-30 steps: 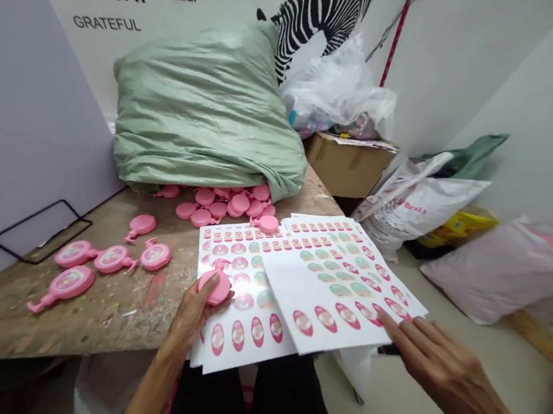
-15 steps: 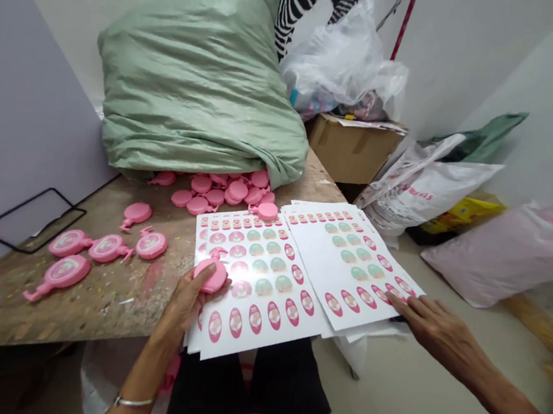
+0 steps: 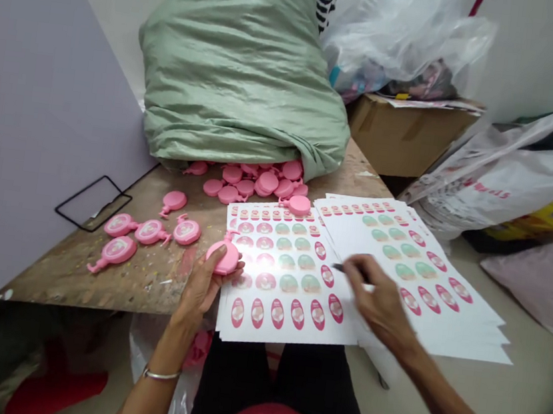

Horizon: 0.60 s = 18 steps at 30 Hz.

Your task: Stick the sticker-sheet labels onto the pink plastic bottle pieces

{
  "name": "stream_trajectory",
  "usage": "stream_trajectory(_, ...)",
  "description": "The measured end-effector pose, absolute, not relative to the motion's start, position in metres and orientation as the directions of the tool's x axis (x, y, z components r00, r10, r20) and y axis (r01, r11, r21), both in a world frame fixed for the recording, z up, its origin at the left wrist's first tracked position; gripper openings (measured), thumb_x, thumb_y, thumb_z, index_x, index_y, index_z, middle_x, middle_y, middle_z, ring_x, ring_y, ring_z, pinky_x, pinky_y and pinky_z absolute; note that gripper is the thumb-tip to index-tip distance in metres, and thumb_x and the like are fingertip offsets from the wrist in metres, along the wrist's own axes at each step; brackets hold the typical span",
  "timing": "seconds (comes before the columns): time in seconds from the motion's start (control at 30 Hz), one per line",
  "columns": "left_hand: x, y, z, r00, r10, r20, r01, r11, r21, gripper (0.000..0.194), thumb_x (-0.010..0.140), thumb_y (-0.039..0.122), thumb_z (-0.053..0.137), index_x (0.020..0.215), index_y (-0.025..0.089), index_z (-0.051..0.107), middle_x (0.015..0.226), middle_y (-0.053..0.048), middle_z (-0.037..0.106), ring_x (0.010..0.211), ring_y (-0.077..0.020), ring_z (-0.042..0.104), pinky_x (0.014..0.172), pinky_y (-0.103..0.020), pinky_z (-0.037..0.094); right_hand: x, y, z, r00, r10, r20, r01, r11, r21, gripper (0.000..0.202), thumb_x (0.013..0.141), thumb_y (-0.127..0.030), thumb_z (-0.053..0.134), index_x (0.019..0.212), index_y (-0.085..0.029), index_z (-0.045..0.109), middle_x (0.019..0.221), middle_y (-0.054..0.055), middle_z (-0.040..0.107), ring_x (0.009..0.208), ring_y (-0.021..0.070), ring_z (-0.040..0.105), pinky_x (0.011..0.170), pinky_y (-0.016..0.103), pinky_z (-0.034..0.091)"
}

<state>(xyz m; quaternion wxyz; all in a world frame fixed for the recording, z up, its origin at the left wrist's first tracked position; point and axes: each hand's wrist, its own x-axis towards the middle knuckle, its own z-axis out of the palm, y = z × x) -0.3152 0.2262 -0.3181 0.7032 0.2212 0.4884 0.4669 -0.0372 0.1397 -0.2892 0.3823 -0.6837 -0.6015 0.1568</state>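
My left hand [image 3: 207, 282] grips a pink round plastic piece [image 3: 223, 258] with a short spout, thumb on its flat face, over the left edge of a sticker sheet [image 3: 271, 332]. The face I see on it is plain. My right hand [image 3: 380, 300] hovers between two stacks of sheets, fingers pinched on a thin dark tool [image 3: 338, 267] whose kind I cannot make out. Its tip is near an oval pink sticker [image 3: 327, 276]. Under my right forearm lies the second sticker sheet [image 3: 349, 226], with bare gaps among its green and pink stickers.
Several pink pieces with stickers [image 3: 119, 249] lie left on the wooden table [image 3: 154, 296]. More plain pieces [image 3: 268, 182] spill from a large green sack [image 3: 243, 68]. A black wire frame [image 3: 93, 203] stands at left. A cardboard box [image 3: 411, 133] and white bags [image 3: 506, 185] are at right.
My right hand has moved left, from the lower right of the second sheet to between the stacks. My left hand still holds the pink piece. The view has shifted left.
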Motion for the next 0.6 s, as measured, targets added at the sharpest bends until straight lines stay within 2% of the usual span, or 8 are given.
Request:
stream_trajectory(0.07, -0.317, 0.218, -0.315, 0.084, 0.872, -0.482, -0.430, 0.468, 0.772, 0.029, 0.077, 0.023, 0.069, 0.100, 0.008, 0.060, 0.084, -0.012, 0.071, 0.067, -0.0205, 0.070, 0.062, -0.031, 0.060, -0.081, 0.165, -0.300, 0.061, 0.971, 0.233, 0.707, 0.123, -0.696, 0.016, 0.093, -0.030, 0.045, 0.084, -0.021, 0.054, 0.082, 0.004, 0.064, 0.073, 0.0170, 0.056, 0.066, 0.031, 0.043)
stream_trajectory(0.13, -0.316, 0.205, -0.314, 0.123, 0.857, -0.501, -0.410, 0.503, 0.761, 0.033, 0.076, 0.026, 0.071, 0.102, 0.008, 0.060, 0.087, -0.012, 0.071, 0.068, -0.0203, 0.070, 0.062, -0.030, 0.059, -0.109, 0.176, -0.315, -0.046, 0.967, 0.252, 0.797, 0.188, -0.573, 0.013, 0.091, -0.025, 0.047, 0.083, -0.020, 0.056, 0.079, 0.004, 0.064, 0.074, 0.0180, 0.053, 0.069, 0.032, 0.039)
stream_trajectory(0.2, -0.314, 0.190, -0.316, 0.183, 0.838, -0.514, -0.396, 0.541, 0.742, 0.038, 0.075, 0.030, 0.072, 0.104, 0.009, 0.060, 0.091, -0.013, 0.071, 0.071, -0.0207, 0.070, 0.059, -0.028, 0.058, -0.121, 0.177, -0.331, -0.083, 0.956, 0.281, 0.875, 0.205, -0.439, 0.013, 0.091, -0.022, 0.049, 0.083, -0.018, 0.057, 0.078, 0.004, 0.064, 0.075, 0.0191, 0.051, 0.070, 0.034, 0.035)
stream_trajectory(0.27, -0.311, 0.180, -0.319, 0.231, 0.830, -0.508, -0.381, 0.557, 0.738, 0.043, 0.075, 0.036, 0.072, 0.106, 0.009, 0.059, 0.092, -0.014, 0.071, 0.070, -0.0211, 0.070, 0.052, -0.023, 0.053, -0.122, 0.173, -0.343, -0.066, 0.948, 0.311, 0.913, 0.183, -0.364, 0.014, 0.092, -0.022, 0.048, 0.084, -0.018, 0.059, 0.078, 0.005, 0.063, 0.076, 0.0196, 0.051, 0.070, 0.034, 0.032)
stream_trajectory(0.37, -0.304, 0.174, -0.324, 0.256, 0.831, -0.493, -0.314, 0.554, 0.771, 0.049, 0.076, 0.043, 0.070, 0.110, 0.009, 0.058, 0.083, -0.014, 0.071, 0.062, -0.0201, 0.069, 0.039, -0.017, 0.038, -0.117, 0.168, -0.351, -0.041, 0.943, 0.331, 0.929, 0.158, -0.335, 0.016, 0.092, -0.022, 0.047, 0.085, -0.017, 0.060, 0.078, 0.006, 0.063, 0.076, 0.0196, 0.051, 0.070, 0.034, 0.030)
stream_trajectory(0.43, -0.300, 0.174, -0.327, 0.243, 0.839, -0.487, -0.260, 0.540, 0.800, 0.050, 0.076, 0.046, 0.069, 0.110, 0.009, 0.059, 0.077, -0.013, 0.071, 0.056, -0.0185, 0.068, 0.036, -0.016, 0.030, -0.114, 0.167, -0.353, -0.054, 0.943, 0.330, 0.933, 0.165, -0.319, 0.016, 0.092, -0.022, 0.047, 0.085, -0.017, 0.060, 0.078, 0.006, 0.063, 0.077, 0.0199, 0.050, 0.071, 0.034, 0.030)
stream_trajectory(0.6, -0.294, 0.172, -0.332, 0.192, 0.862, -0.469, -0.232, 0.504, 0.832, 0.048, 0.075, 0.047, 0.069, 0.107, 0.012, 0.061, 0.079, -0.011, 0.071, 0.056, -0.0160, 0.066, 0.037, -0.015, 0.029, -0.110, 0.170, -0.352, -0.088, 0.946, 0.313, 0.931, 0.189, -0.311, 0.017, 0.091, -0.021, 0.047, 0.079, -0.019, 0.059, 0.075, 0.005, 0.061, 0.076, 0.0198, 0.050, 0.072, 0.034, 0.029)
